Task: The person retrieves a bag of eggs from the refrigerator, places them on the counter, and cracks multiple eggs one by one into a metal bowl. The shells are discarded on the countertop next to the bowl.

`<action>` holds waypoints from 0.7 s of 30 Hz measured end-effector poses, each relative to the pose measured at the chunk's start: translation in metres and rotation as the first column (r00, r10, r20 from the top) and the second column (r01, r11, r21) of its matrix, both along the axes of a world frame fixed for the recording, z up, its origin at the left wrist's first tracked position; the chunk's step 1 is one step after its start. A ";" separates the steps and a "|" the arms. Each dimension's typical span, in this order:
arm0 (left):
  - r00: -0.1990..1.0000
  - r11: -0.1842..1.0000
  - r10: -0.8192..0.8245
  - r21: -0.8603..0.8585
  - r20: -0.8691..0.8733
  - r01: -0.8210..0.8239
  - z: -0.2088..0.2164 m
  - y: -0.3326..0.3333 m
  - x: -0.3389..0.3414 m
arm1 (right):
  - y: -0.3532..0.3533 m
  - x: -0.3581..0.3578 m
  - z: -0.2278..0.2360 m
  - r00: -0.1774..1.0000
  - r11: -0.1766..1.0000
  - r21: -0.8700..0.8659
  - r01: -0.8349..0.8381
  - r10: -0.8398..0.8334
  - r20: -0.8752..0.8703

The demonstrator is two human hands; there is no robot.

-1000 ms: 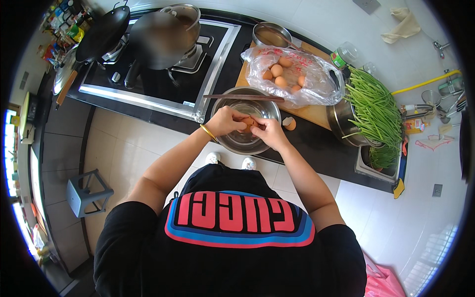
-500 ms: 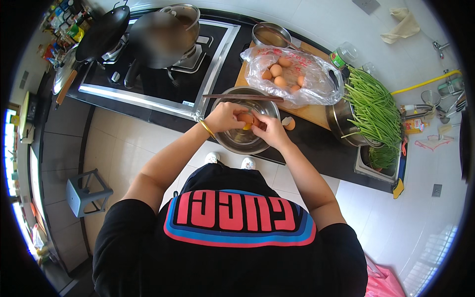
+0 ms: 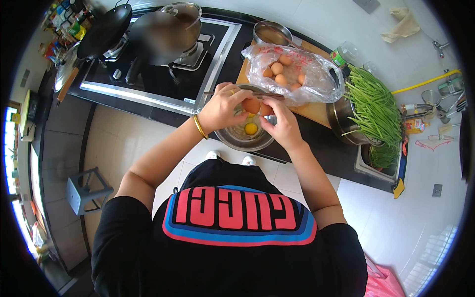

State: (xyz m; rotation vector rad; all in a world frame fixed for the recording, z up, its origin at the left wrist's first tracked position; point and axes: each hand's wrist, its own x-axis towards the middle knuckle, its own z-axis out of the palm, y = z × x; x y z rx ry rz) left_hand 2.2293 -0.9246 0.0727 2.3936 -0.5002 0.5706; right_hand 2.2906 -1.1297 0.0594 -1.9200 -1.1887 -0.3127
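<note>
Over a steel bowl (image 3: 231, 142), my left hand (image 3: 222, 108) is closed on one brown eggshell half (image 3: 251, 105). The other eggshell half (image 3: 265, 107) is between the fingers of my right hand (image 3: 284, 126), close beside the first. A yellow egg yolk (image 3: 251, 128) lies in clear egg white inside the bowl, below the shells. Dark chopsticks (image 3: 271, 95) rest across the bowl's far rim, partly covered by my left hand. Several brown eggs (image 3: 277, 68) sit in a clear plastic bag (image 3: 316, 81) to the far right of the bowl.
Leafy green stalks (image 3: 373, 104) lie over a steel pot (image 3: 341, 123) by the sink (image 3: 376, 171). A small saucepan (image 3: 272, 33) stands behind the cutting board (image 3: 316, 116). The gas stove (image 3: 148, 89) at left bears a wok (image 3: 104, 34) and a steel pot (image 3: 190, 17).
My hands have risen slightly and moved apart, with the eggshell halves now separated. The yolk has dropped into the bowl. The loose shell right of the bowl is now hidden by my right hand.
</note>
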 end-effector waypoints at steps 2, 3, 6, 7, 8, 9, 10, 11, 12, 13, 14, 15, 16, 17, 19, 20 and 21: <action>0.998 1.000 -0.008 0.029 0.070 0.006 0.011 -0.002 -0.002 | -0.002 0.003 0.006 0.995 1.000 0.028 0.002 -0.004 0.102; 0.993 0.999 -0.007 0.052 0.115 0.001 0.016 -0.002 -0.002 | -0.003 0.003 0.008 0.996 1.000 0.026 -0.001 -0.001 0.090; 0.979 0.993 -0.004 0.114 0.202 -0.019 0.035 -0.003 -0.006 | -0.005 0.000 0.031 0.981 1.000 -0.020 0.010 -0.006 0.192; 0.975 0.991 -0.003 0.133 0.224 -0.028 0.042 -0.003 -0.008 | -0.006 0.001 0.035 0.970 1.000 -0.018 0.018 -0.013 0.243; 0.967 0.986 0.001 0.162 0.255 -0.044 0.049 -0.003 -0.010 | -0.006 -0.001 0.042 0.960 0.999 -0.023 0.023 -0.016 0.280; 0.957 0.980 -0.006 0.194 0.289 -0.053 0.058 -0.005 -0.011 | -0.008 -0.003 0.053 0.947 0.999 -0.023 0.037 -0.028 0.319; 0.947 0.972 -0.006 0.224 0.321 -0.069 0.066 -0.006 -0.012 | -0.009 -0.004 0.061 0.934 0.999 -0.026 0.044 -0.032 0.356; 0.935 0.963 -0.012 0.254 0.355 -0.084 0.074 -0.006 -0.014 | -0.008 -0.003 0.067 0.916 0.999 -0.010 0.040 -0.032 0.399; 0.920 0.955 -0.036 0.285 0.391 -0.084 0.086 -0.009 -0.013 | -0.012 -0.004 0.078 0.906 0.999 -0.003 0.054 -0.048 0.421; 0.904 0.945 -0.050 0.314 0.424 -0.095 0.096 -0.010 -0.013 | -0.013 -0.005 0.089 0.896 0.998 0.004 0.057 -0.053 0.442; 0.882 0.940 -0.062 0.324 0.468 -0.106 0.105 -0.011 -0.013 | -0.014 -0.005 0.099 0.885 0.998 0.011 0.063 -0.060 0.462; 0.858 0.934 -0.063 0.333 0.510 -0.130 0.114 -0.009 -0.015 | -0.012 -0.006 0.106 0.874 0.996 0.040 0.077 -0.087 0.478; 0.833 0.928 -0.067 0.341 0.550 -0.150 0.122 -0.009 -0.015 | -0.011 -0.006 0.114 0.856 0.996 0.063 0.070 -0.093 0.509; 0.808 0.924 -0.064 0.341 0.585 -0.173 0.131 -0.010 -0.016 | -0.009 -0.004 0.123 0.836 0.994 0.085 0.066 -0.102 0.539; 0.759 0.915 -0.063 0.340 0.648 -0.215 0.148 -0.008 -0.022 | -0.008 -0.008 0.144 0.818 0.993 0.099 0.057 -0.104 0.566; 0.733 0.911 -0.065 0.339 0.678 -0.233 0.155 -0.008 -0.024 | -0.007 -0.009 0.151 0.800 0.991 0.129 0.041 -0.110 0.590; 0.713 0.910 -0.062 0.334 0.698 -0.247 0.162 -0.010 -0.025 | -0.007 -0.008 0.156 0.781 0.987 0.158 0.033 -0.125 0.612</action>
